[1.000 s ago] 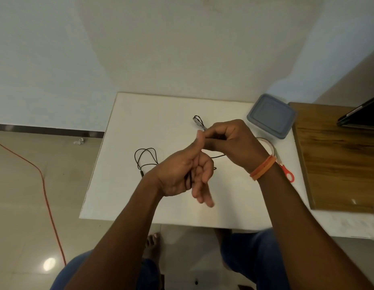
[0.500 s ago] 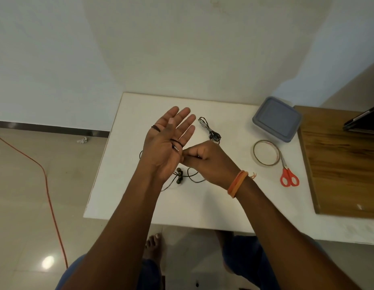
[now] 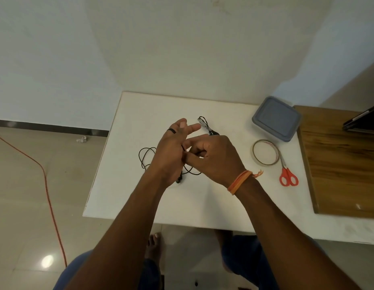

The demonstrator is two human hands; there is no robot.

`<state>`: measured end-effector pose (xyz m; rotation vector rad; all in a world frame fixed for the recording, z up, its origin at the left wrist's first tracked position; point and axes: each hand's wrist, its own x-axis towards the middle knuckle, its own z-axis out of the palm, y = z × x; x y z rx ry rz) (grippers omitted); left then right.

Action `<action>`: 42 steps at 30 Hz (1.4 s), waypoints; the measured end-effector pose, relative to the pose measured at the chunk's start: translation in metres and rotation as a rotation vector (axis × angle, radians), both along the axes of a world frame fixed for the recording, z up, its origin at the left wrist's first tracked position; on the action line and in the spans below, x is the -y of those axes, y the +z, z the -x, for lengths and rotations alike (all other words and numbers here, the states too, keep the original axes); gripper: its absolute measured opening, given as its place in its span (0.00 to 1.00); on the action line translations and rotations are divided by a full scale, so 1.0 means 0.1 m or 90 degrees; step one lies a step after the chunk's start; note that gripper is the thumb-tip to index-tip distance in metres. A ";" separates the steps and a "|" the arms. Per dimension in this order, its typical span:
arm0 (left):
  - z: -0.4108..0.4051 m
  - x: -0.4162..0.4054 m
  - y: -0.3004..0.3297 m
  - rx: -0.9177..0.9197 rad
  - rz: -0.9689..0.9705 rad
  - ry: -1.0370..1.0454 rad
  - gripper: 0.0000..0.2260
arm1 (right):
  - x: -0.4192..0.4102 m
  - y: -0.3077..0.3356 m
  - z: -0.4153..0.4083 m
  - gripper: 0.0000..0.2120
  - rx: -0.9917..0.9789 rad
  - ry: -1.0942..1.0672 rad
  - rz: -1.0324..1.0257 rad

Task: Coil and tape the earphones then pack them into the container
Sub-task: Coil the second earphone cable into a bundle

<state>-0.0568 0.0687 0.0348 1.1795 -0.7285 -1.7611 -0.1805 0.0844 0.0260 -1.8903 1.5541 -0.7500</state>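
Note:
Black earphones [image 3: 146, 155] trail over the white table [image 3: 123, 185], their cable looping left of my hands and running up around my left hand [image 3: 173, 151]. That hand is held upright with straight fingers, the cable wound across them. My right hand [image 3: 211, 158] pinches the cable beside the left palm. The earbuds [image 3: 179, 179] dangle below my left hand. A second, coiled earphone set [image 3: 207, 127] lies behind my hands. The grey lidded container [image 3: 276, 119] stands at the back right.
A tape roll [image 3: 265, 152] and red-handled scissors [image 3: 287, 174] lie right of my hands. A wooden board [image 3: 341, 164] covers the table's right part, with a dark device [image 3: 364, 120] at its far edge. An orange cord [image 3: 43, 176] runs across the floor at left.
My left hand has turned from palm-up to edge-on, its fingers still straight. My right hand has risen and carried the cable around the left hand's fingers.

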 end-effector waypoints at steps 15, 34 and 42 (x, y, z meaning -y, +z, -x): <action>-0.02 0.02 0.01 -0.128 -0.004 0.060 0.18 | -0.02 0.04 -0.04 0.07 -0.008 -0.044 0.060; 0.07 -0.09 -0.17 0.364 0.089 -0.148 0.09 | 0.07 0.36 0.28 0.10 0.165 0.065 -0.125; 0.11 -0.16 -0.05 0.059 -0.058 -0.367 0.38 | 0.09 0.33 0.40 0.05 0.183 0.058 -0.081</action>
